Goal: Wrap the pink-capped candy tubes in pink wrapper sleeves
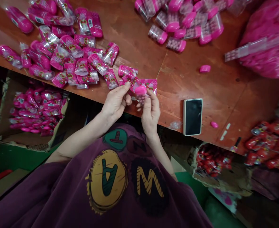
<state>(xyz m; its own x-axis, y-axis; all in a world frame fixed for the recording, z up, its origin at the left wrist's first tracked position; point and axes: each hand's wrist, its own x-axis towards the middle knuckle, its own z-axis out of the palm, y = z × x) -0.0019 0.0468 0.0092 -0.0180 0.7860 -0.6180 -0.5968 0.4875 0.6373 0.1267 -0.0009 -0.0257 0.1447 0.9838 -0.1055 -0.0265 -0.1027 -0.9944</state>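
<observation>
My right hand (151,111) is closed around a small clear container with a pink cap (140,91), held upright at the table's near edge. My left hand (115,100) pinches a pink printed wrapper sleeve (146,84) at its left end, right beside the cap. The sleeve lies partly behind the container. A heap of wrapped pink packs (68,53) lies on the brown table (177,76) just left of my hands.
Unwrapped pink-capped containers (182,22) are piled at the table's back. A phone (193,116) lies face up right of my hands, with loose pink caps (205,68) nearby. A cardboard box of wrapped packs (32,109) sits below left; red packs (269,142) lie at right.
</observation>
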